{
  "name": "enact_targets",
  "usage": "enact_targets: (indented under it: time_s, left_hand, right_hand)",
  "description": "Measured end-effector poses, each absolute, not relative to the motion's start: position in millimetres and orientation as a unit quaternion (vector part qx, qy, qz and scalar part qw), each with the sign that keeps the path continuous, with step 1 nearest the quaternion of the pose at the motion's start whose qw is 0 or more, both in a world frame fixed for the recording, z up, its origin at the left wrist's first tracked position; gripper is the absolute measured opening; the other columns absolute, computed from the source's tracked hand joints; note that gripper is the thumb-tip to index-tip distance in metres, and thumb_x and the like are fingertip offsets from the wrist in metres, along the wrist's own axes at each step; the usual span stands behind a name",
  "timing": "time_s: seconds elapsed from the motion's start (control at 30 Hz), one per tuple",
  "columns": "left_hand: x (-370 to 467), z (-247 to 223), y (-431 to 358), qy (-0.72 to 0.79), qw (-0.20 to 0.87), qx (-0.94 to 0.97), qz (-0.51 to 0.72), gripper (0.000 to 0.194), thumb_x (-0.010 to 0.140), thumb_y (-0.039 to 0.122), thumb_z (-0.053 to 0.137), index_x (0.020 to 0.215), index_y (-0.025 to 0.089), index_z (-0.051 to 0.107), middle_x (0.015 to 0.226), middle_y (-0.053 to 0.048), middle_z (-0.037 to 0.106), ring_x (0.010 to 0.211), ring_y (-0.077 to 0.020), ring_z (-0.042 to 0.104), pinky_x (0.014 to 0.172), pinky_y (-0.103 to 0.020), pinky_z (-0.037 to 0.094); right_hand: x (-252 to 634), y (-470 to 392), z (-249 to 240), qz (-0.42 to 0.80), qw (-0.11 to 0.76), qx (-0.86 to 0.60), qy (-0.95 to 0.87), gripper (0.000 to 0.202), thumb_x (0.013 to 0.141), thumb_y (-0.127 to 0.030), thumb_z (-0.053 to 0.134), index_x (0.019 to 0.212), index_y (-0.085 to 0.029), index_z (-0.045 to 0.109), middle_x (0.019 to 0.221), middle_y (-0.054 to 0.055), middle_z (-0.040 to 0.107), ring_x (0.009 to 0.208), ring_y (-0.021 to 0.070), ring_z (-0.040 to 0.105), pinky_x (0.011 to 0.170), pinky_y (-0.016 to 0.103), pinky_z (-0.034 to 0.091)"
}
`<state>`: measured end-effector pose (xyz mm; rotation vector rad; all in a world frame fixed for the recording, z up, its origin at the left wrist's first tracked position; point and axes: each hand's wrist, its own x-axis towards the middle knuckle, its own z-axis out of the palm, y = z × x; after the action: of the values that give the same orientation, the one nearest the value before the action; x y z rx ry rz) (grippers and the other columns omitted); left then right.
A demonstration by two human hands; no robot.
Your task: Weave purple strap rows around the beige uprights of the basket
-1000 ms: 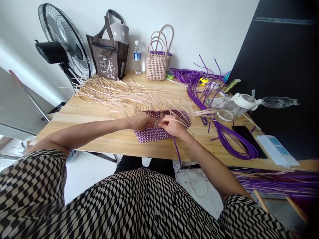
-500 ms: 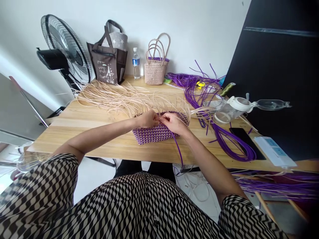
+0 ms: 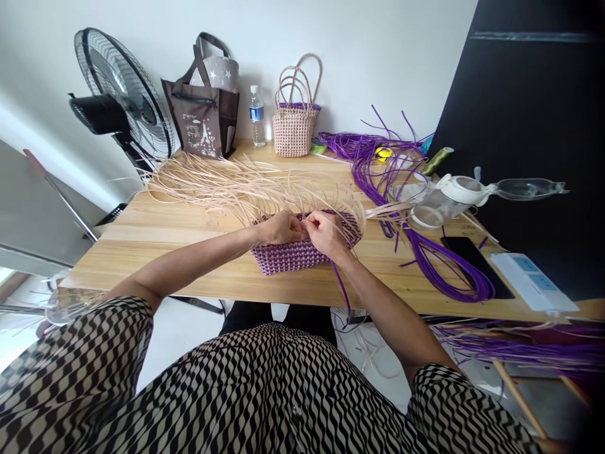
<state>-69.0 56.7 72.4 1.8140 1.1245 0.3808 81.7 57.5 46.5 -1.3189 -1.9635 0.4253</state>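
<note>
A purple and beige woven basket [image 3: 293, 257] rests on the wooden table in front of me, with long beige strands [image 3: 222, 183] fanning out from its far side. My left hand [image 3: 283, 228] is closed over the basket's near rim, fingers curled. Close against it, my right hand [image 3: 327, 233] pinches at the same spot. What lies between the fingertips is too small to make out. From under my right hand a purple strand [image 3: 341, 284] hangs down past the table's front edge.
Purple strand bundles [image 3: 428, 265] lie to the right, near a clear pitcher [image 3: 447, 202], a phone [image 3: 472, 265] and a power strip [image 3: 534, 280]. At the back stand a fan [image 3: 125, 94], a brown bag [image 3: 201, 120], a water bottle [image 3: 256, 116] and a finished-looking woven bag [image 3: 293, 133].
My right hand has turned slightly and its fingers have curled in closer against my left hand. The basket stays in about the same place; the view has shifted a little.
</note>
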Motion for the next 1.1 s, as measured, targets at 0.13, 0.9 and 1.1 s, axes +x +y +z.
enact_targets:
  time_s: [0.13, 0.9, 1.1]
  left_hand:
    - [-68.0, 70.9, 58.9, 0.461, 0.447, 0.756, 0.126, 0.026, 0.066, 0.025, 0.058, 0.049, 0.015, 0.041, 0.047, 0.005, 0.034, 0.045, -0.0040, 0.026, 0.045, -0.022, 0.017]
    - [-73.1, 77.0, 55.0, 0.505, 0.400, 0.764, 0.030, 0.036, 0.055, 0.033, 0.072, 0.050, 0.018, 0.041, 0.046, 0.007, 0.030, 0.045, -0.0063, 0.025, 0.050, -0.026, 0.015]
    - [-72.9, 74.0, 57.4, 0.489, 0.364, 0.792, 0.037, 0.034, 0.054, 0.029, 0.072, 0.048, 0.017, 0.040, 0.047, 0.007, 0.027, 0.047, -0.0062, 0.024, 0.051, -0.026, 0.016]
  right_hand:
    - [82.0, 60.8, 42.5, 0.175, 0.372, -0.512, -0.754, 0.019, 0.074, -0.021, 0.056, 0.056, -0.017, 0.055, 0.053, -0.001, 0.053, 0.052, 0.0110, 0.042, 0.056, 0.024, 0.031]
    - [91.7, 87.6, 81.7, 0.227, -0.034, -0.403, -0.886, 0.022, 0.076, -0.033, 0.057, 0.068, -0.016, 0.068, 0.051, -0.004, 0.049, 0.048, 0.0078, 0.037, 0.049, 0.024, 0.023]
    - [95.2, 90.0, 73.4, 0.233, -0.029, -0.370, -0.899, 0.026, 0.077, -0.034, 0.054, 0.064, -0.015, 0.064, 0.050, -0.003, 0.045, 0.048, 0.0084, 0.035, 0.050, 0.025, 0.023]
